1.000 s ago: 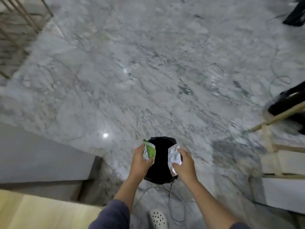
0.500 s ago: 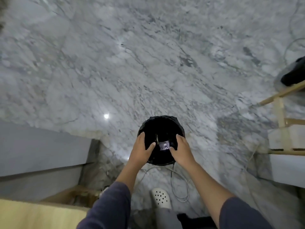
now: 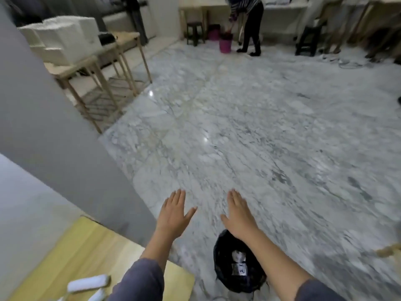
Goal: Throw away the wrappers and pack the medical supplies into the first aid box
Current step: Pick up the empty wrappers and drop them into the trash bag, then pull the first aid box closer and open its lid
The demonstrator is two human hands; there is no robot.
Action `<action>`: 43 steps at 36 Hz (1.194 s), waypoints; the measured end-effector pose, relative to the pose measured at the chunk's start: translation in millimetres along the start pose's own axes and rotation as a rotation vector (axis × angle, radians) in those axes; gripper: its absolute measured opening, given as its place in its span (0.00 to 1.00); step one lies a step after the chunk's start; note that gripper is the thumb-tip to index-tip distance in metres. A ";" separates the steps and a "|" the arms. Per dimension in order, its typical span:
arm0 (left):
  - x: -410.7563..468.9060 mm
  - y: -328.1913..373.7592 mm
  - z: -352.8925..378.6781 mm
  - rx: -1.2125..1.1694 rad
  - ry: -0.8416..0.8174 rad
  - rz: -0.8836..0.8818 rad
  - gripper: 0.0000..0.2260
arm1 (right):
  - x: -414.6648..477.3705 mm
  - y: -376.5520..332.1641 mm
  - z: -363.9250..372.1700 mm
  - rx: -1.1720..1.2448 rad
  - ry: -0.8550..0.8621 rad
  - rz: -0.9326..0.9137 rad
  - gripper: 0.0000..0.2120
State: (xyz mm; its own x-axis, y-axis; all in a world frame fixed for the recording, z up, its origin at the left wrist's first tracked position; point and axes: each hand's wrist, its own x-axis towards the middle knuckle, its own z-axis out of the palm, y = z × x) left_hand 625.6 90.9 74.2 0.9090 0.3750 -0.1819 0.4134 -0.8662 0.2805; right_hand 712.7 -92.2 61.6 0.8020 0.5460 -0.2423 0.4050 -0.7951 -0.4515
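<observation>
A black-lined trash bin (image 3: 221,270) stands on the marble floor at the bottom centre, with silvery wrappers (image 3: 238,262) lying inside it. My left hand (image 3: 174,213) is held out flat above the floor, fingers spread, holding nothing. My right hand (image 3: 239,216) is likewise flat and empty, its forearm crossing over the bin's right side. White rolled bandages (image 3: 89,283) lie on the light wooden table (image 3: 71,253) at the bottom left. The first aid box is out of view.
A grey wall (image 3: 54,137) rises at the left beside the table. Wooden racks (image 3: 97,79) holding white foam blocks stand at the back left. Far across the floor a person (image 3: 249,22) bends over a pink bucket (image 3: 225,44) near dark stools.
Both hands let the wrappers drop into the bin and rose away from it, opening flat. The view tilted up from the floor to the room.
</observation>
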 end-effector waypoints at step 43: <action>-500.9 -382.9 -1.5 -0.075 0.330 -0.574 0.34 | -219.6 -445.0 295.2 -0.443 0.000 -1.374 0.44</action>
State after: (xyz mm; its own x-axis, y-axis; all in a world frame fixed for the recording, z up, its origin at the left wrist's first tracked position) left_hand 12.1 235.3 59.3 0.5073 0.8613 -0.0274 0.8282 -0.4785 0.2918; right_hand 226.8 219.7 62.2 -0.3267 0.9320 0.1569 0.9421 0.3344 -0.0247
